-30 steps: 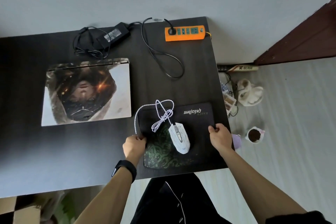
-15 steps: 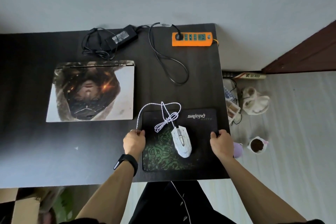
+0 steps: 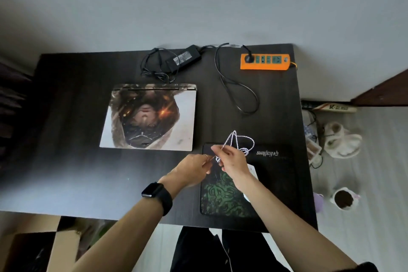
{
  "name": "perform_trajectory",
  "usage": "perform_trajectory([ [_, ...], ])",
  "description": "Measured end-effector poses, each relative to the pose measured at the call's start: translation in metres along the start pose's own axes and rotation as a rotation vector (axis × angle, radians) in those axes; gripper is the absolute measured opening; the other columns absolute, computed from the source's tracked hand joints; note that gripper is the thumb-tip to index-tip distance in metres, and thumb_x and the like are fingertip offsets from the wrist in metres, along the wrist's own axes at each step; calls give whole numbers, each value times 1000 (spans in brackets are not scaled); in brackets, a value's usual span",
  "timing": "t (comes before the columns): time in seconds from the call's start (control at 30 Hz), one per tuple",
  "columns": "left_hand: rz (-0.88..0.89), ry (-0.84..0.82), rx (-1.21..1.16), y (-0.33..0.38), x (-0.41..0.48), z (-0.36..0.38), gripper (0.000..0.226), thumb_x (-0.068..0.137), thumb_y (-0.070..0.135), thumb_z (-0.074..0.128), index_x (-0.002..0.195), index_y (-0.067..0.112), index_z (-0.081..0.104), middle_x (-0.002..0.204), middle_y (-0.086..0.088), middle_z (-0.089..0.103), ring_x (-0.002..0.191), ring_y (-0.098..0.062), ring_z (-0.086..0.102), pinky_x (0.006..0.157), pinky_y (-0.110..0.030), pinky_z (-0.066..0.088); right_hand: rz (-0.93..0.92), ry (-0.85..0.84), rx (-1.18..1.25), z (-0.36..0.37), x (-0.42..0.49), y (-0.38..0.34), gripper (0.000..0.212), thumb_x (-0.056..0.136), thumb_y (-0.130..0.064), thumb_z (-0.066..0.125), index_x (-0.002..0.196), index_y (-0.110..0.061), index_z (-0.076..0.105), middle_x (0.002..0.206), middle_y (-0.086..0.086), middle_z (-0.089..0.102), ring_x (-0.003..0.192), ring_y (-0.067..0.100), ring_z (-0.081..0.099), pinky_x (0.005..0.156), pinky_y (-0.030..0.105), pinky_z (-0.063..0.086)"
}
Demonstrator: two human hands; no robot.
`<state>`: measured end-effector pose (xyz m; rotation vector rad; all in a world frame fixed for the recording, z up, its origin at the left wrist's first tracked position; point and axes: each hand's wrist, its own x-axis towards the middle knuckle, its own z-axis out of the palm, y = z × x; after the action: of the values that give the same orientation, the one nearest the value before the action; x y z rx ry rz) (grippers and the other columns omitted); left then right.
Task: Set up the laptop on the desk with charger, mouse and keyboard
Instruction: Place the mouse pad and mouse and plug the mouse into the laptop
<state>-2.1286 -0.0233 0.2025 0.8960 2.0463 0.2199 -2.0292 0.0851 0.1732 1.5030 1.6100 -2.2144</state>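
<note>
A closed laptop (image 3: 152, 117) with a picture on its lid lies on the dark desk (image 3: 66, 161). Behind it sits the black charger brick (image 3: 184, 58) with its coiled cable, plugged into an orange power strip (image 3: 265, 62). A black and green mouse pad (image 3: 273, 179) lies at the right front. The white mouse (image 3: 252, 170) on it is mostly hidden under my right forearm. My left hand (image 3: 194, 170) and my right hand (image 3: 231, 159) both pinch the bundled white braided mouse cable (image 3: 239, 142) above the pad's back left corner. No keyboard is in view.
The desk's right edge runs beside the pad. On the floor to the right lie white slippers (image 3: 342, 141), a small pot of soil (image 3: 344, 200) and tangled cords. A cardboard box (image 3: 33, 247) stands at the lower left, below the desk's front edge.
Both hands left the sides of the mouse pad and came together on the mouse cable, lifting its bundle. The camera view shifted so the desk sits lower in frame.
</note>
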Motion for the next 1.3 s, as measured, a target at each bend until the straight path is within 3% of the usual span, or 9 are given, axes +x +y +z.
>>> perform_trajectory([
  [0.07,-27,32,-73,-8,-3,-13,25,98,30,48,82,20,65,84,4,72,80,-15,64,78,-31,49,11,31,105,7,9,-13,12,89,-20,74,79,-14,72,56,-3,58,52,13,52,52,27,40],
  [0.2,-98,328,-578,-27,-7,-31,7,96,24,62,94,22,69,74,9,74,57,2,60,57,-14,47,33,199,352,11,22,-36,8,90,-16,73,83,-12,69,63,-2,59,49,4,56,55,22,50],
  [0.3,-82,467,-830,-34,-1,-41,12,96,17,62,101,12,71,85,2,76,68,-1,68,65,-17,53,46,217,459,13,21,-44,6,91,-14,72,90,-9,68,65,0,61,56,7,60,62,23,54],
  [0.43,-17,319,-925,-32,3,-47,13,96,11,60,106,12,69,85,0,75,63,-8,66,61,-21,53,39,235,489,23,11,-42,17,94,-15,68,104,-1,68,75,6,64,68,13,63,73,26,56],
  [0.53,-3,276,-1003,-34,3,-50,13,94,10,63,104,11,72,78,3,74,62,-4,65,63,-22,52,41,308,493,29,5,-39,12,93,-16,69,98,-5,70,74,5,67,67,13,64,78,31,53],
  [0.7,99,406,-805,-36,0,-61,12,90,29,72,99,23,77,85,14,76,82,-1,71,79,-25,58,130,230,652,41,-6,-42,16,95,-23,67,98,-8,71,76,0,65,71,12,62,75,28,51],
  [0.83,268,480,-635,-29,-16,-80,9,86,33,76,86,41,74,73,34,67,75,11,65,72,-10,51,183,60,767,55,-14,-45,12,93,-23,67,98,-12,70,84,-1,68,69,9,60,69,23,45],
  [1.1,464,671,-360,-47,-14,-85,15,83,30,78,99,29,80,86,13,74,80,-3,56,74,-5,41,205,28,830,74,-11,-58,11,84,-20,72,86,-11,76,81,1,69,64,7,63,66,21,48],
  [1.3,89,499,-592,-60,-2,-93,13,86,39,70,89,29,77,78,15,73,76,5,64,69,-10,46,198,40,766,74,-14,-59,9,91,-21,71,95,-13,71,84,2,69,68,9,60,71,25,49],
])
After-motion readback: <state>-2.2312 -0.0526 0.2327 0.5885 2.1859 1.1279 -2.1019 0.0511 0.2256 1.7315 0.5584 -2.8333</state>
